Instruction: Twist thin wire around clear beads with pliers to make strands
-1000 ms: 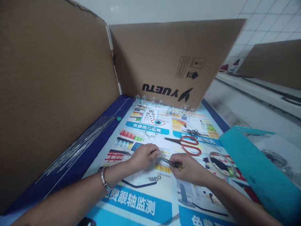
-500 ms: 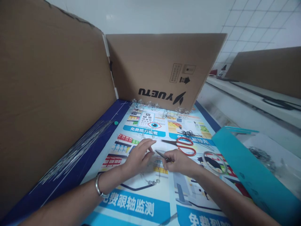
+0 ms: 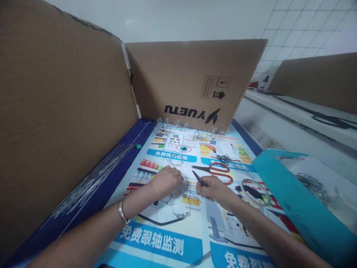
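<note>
My left hand [image 3: 169,182] is closed, its fingers curled around a thin wire strung with clear beads [image 3: 182,215]. The strand loops down below the fist, and where the fingertips grip it is hidden. My right hand [image 3: 213,188] is wrapped around small dark pliers [image 3: 199,178], whose pointed jaws aim up and left, a short gap from the left fist. Just beyond the pliers lie scissors [image 3: 221,174] with red handles, blades toward the left. Another clear beaded piece [image 3: 175,160] lies on the printed sheet past my left hand.
Long thin wires [image 3: 95,182] lie along the left side by a cardboard wall [image 3: 64,111]. Beaded pieces [image 3: 178,124] line the back board [image 3: 195,74]. Black ties [image 3: 224,159], a wire coil [image 3: 255,191] and a teal box [image 3: 301,208] with metal bits are at right.
My left hand has turned over and its fingers have curled in from a spread pinch. The pliers have moved slightly right, tipping up and away from the left hand.
</note>
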`<state>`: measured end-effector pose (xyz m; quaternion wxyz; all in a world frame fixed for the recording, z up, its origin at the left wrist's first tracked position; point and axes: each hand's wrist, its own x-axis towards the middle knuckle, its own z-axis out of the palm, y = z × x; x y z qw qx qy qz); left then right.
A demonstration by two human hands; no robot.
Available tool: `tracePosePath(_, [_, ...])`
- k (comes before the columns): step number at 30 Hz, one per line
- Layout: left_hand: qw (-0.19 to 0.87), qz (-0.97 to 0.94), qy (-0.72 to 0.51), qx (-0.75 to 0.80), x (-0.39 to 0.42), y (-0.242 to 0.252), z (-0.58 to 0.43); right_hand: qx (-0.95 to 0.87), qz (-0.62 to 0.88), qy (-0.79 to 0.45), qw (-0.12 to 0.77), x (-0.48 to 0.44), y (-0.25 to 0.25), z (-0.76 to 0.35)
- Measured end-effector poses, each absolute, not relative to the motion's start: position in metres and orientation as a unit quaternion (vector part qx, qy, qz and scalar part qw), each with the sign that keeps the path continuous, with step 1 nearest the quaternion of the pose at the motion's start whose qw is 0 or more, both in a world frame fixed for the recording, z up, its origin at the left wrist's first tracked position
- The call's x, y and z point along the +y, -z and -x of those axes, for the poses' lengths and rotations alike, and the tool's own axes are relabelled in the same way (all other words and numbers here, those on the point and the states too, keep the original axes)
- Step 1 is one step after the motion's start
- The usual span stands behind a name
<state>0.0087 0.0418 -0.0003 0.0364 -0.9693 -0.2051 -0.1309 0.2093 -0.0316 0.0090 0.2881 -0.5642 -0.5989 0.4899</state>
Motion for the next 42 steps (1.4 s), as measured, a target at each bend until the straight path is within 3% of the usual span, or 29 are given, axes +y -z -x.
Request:
tracePosePath(7, [0.097, 0.983, 0.054, -0.149, 0.049, -0.003, -0.019, -0.627, 0.586, -0.434, 0.273, -0.031, -0.008, -0.212])
tracePosePath(14, [0.139, 0.978, 0.061, -0.142, 0.048, -0.004, -0.016, -0.686, 0.633, -0.262, 0.245, -0.023, -0.007, -0.213])
tracePosePath(24, [0.110, 0.972, 0.124, -0.165, 0.042, -0.003, -0.010, -0.733, 0.637, -0.148, 0.189, -0.016, -0.010, -0.215])
tracePosePath(32, [0.118, 0.964, 0.141, -0.193, 0.038, 0.006, -0.009, -0.757, 0.616, -0.144, 0.160, -0.009, -0.013, -0.212])
tracePosePath(42, [0.153, 0.959, 0.115, -0.211, 0.029, -0.016, -0.017, -0.739, 0.617, -0.176, 0.203, -0.008, -0.009, -0.209])
